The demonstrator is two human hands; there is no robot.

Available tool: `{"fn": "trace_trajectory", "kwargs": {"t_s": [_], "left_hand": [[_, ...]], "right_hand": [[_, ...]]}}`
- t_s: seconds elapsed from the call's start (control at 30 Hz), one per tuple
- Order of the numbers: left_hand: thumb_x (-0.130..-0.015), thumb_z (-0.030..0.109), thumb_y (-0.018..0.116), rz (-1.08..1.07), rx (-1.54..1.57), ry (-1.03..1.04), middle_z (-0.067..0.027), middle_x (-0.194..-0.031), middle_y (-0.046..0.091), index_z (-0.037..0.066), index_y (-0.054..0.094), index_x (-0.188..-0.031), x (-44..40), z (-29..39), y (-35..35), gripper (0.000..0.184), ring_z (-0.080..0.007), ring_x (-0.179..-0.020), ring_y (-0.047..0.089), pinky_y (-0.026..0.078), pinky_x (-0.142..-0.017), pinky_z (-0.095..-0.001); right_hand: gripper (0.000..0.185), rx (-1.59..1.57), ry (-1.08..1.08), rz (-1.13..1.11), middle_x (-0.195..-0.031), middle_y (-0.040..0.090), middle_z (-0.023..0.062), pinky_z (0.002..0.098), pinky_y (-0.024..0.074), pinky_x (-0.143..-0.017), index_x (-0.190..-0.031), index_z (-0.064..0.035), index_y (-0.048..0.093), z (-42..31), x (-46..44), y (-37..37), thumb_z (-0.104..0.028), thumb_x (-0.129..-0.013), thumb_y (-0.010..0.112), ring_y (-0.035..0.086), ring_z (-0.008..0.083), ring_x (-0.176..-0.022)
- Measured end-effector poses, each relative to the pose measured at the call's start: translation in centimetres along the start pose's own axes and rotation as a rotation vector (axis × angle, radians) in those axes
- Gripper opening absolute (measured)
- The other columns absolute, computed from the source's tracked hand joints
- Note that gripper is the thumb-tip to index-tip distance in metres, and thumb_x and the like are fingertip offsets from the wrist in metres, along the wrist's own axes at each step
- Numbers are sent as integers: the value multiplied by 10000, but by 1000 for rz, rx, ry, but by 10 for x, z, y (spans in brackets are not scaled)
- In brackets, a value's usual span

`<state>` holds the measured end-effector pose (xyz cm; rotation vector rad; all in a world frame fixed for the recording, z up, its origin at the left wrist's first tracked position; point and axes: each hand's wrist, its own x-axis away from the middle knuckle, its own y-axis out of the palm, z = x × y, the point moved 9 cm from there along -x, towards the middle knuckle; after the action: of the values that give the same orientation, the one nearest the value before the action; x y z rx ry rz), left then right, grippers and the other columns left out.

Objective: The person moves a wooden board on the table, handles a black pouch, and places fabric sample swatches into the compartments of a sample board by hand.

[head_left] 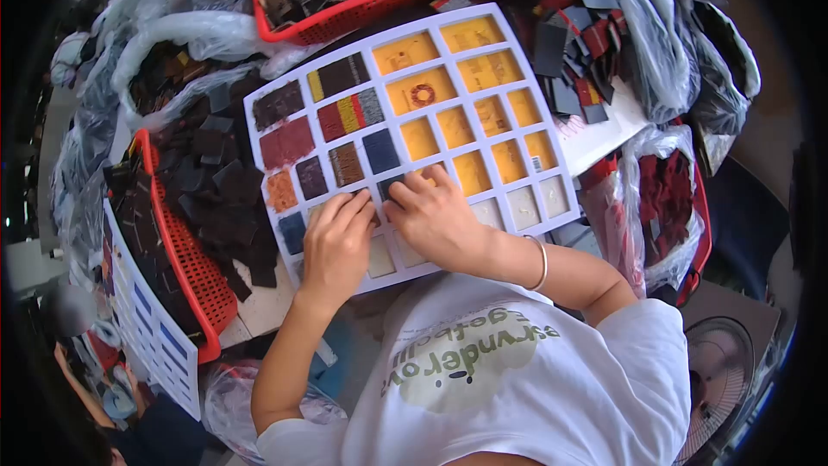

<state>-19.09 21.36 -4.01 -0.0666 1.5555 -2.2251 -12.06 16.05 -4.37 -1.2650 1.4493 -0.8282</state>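
A white sample board (371, 95) with a raised grid lies tilted on the work surface before me. Its left compartments hold carpet-like swatches: a maroon swatch (287, 141), an orange swatch (280, 191), a brown swatch (346, 164) and a navy swatch (380, 151). Toward the right, yellow compartments (420, 93) show bare backing. My left hand (339, 246) rests on the lower board, fingers bent together; what lies under them is hidden. Beside it, my right hand (438, 217) has its fingers closed at the edge of a dark blue swatch (387, 186) in a compartment.
Red baskets (185, 267) of dark pieces stand at left and at the top (345, 30). Loose dark swatches (224, 207) pile left of the board, more grey and red pieces (586, 43) at upper right. Plastic bags (647, 52) surround the surface. A fan (716, 371) stands lower right.
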Motion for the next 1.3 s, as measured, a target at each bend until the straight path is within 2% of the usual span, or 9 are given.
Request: {"fn": "trace_trajectory", "kwargs": {"t_s": [0.2, 0.33, 0.43, 0.57, 0.73, 0.83, 0.9, 1.1, 1.3], "left_hand": [[-915, 70, 564, 280, -112, -298, -176, -1197, 603, -34, 631, -1144, 24, -104, -51, 260, -363, -1093, 545, 416, -960, -437], [-918, 149, 584, 303, -377, -475, -170, -1246, 561, 2, 606, -1210, 51, -226, -56, 327, -364, -1120, 510, 397, -967, -450], [-864, 109, 643, 220, -355, -437, -151, -1163, 576, 10, 621, -1155, 45, -251, -53, 309, -350, -1085, 519, 411, -945, -438], [-778, 27, 709, 246, -267, -519, -128, -1046, 565, 19, 628, -1001, 34, -237, -61, 237, -321, -1017, 532, 433, -900, -409], [-845, 99, 694, 499, -144, -610, -92, -775, 653, 3, 638, -916, 38, -199, -99, 132, -202, -668, 588, 489, -673, -345], [-867, 73, 685, 661, 20, -659, -61, -820, 664, -13, 653, -1096, 53, -167, -127, 247, -100, -651, 576, 475, -621, -249], [-880, 74, 680, 650, 196, -707, -26, -846, 656, -9, 655, -1141, 63, -153, -129, 275, -79, -693, 574, 462, -637, -234], [-877, 46, 682, 316, 941, -811, -23, -909, 669, -26, 667, -1061, 79, -92, -56, 198, -38, -807, 586, 437, -682, -174], [-865, 18, 685, 147, 1055, -780, -49, -879, 677, -44, 665, -998, 77, -52, 15, 148, -65, -760, 613, 491, -669, -203]], "right_hand": [[162, -152, 311, 494, -906, 612, 46, 353, 426, -804, -910, -113, 691, 91, 85, -95, -107, -750, 711, 584, 222, -919], [143, -107, 1008, 786, -905, 661, 118, 370, 508, -738, -954, -58, 717, 224, 246, -139, -104, -828, 667, 651, 267, -825], [272, 175, 1341, 553, -953, 697, 163, 395, 523, -764, -1006, -31, 714, 294, 366, -132, -219, -810, 699, 676, 298, -870], [486, 127, 1272, 532, -1028, 697, 189, 380, 519, -817, -1133, -14, 660, 325, 407, -112, -257, -731, 785, 680, 317, -921], [423, 115, 1226, 543, -964, 650, 131, 356, 494, -824, -1126, -74, 682, 354, 418, -87, -216, -741, 784, 632, 260, -901], [286, 159, 1187, 553, -956, 656, 100, 322, 488, -796, -1122, -42, 705, 362, 429, -103, -164, -864, 700, 634, 206, -865], [273, -246, 1276, 733, -880, 673, 52, 253, 465, -664, -1154, -5, 682, 387, 461, -95, -120, -908, 649, 589, 94, -738], [257, -99, 1227, 585, -969, 705, 129, 280, 494, -790, -1102, 47, 666, 404, 451, -132, -129, -920, 619, 658, 172, -885], [555, 55, 1272, 130, -1170, 636, 224, 398, 475, -914, -1225, 10, 592, 418, 428, -75, -270, -766, 728, 613, 331, -1098]]}}
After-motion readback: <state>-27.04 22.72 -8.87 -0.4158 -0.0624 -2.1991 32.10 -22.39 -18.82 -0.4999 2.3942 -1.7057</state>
